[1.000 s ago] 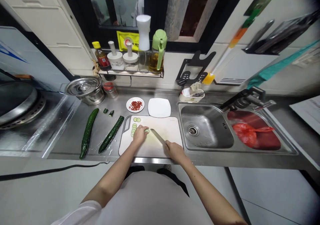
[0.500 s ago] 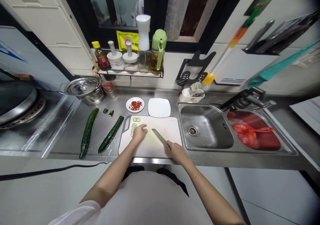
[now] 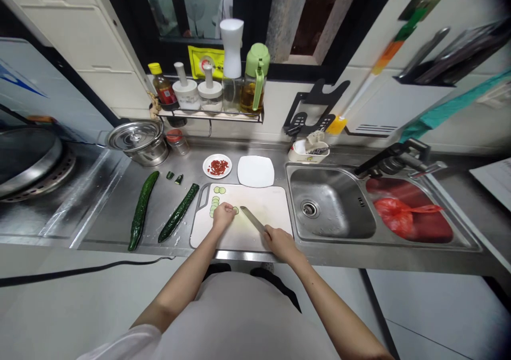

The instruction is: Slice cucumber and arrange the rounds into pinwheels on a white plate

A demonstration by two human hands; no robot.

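My right hand (image 3: 280, 241) is wrapped round the handle of a kitchen knife, its blade (image 3: 251, 218) slanting up and left over the white cutting board (image 3: 255, 238). At the board's middle left, my left hand (image 3: 223, 216) has its fingers drawn together at a pale cucumber slice (image 3: 236, 210), close to the knife's tip. Several other cucumber slices (image 3: 215, 200) lie in overlapping rows beyond that hand. Left of the board lie a cut cucumber (image 3: 178, 213) and a longer cucumber (image 3: 142, 211), with two small cucumber ends (image 3: 179, 179) behind them.
Behind the board stand a small plate of chopped red pieces (image 3: 217, 166) and a white square plate (image 3: 256, 171). A double sink (image 3: 333, 203) is to the right, with a red plastic bag (image 3: 393, 216) in its far basin. A lidded steel pot (image 3: 138, 141) stands at the back left.
The fingers of my left hand have drawn together at the slice, where the index finger was raised before. The knife stays nearly in place. The view has shifted slightly.
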